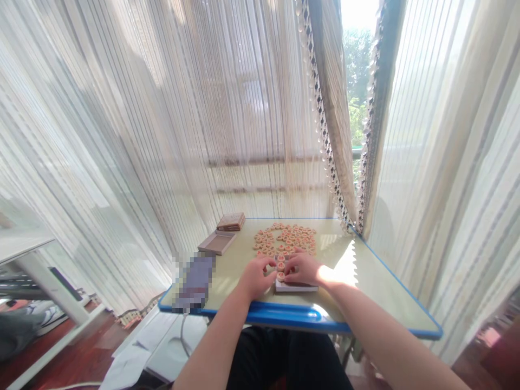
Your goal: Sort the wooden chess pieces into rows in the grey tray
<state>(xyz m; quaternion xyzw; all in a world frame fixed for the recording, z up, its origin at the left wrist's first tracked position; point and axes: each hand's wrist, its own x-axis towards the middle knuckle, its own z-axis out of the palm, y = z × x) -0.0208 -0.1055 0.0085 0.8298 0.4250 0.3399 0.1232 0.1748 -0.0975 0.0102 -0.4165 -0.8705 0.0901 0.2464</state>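
Note:
A shallow white box (298,288) lies near the front edge of the table, partly hidden by my right hand. Along its left side, several round wooden game pieces (280,266) with red markings form a row. My left hand (260,275) is just left of this row, its thumb and fingers curved and apart, with nothing visible between them. From the right, my right hand (301,267) reaches over the box with bent fingers; its thumb tip is at or against the nearest piece (281,277). Beyond both hands spreads a loose heap of similar pieces (293,236).
An open shallow tray or lid (217,242) lies at the back left, before a brown box (231,221). A blurred-out flat object (195,281) is at the table's left edge. The table (374,292) has a blue rim; curtains (260,108) hang behind it.

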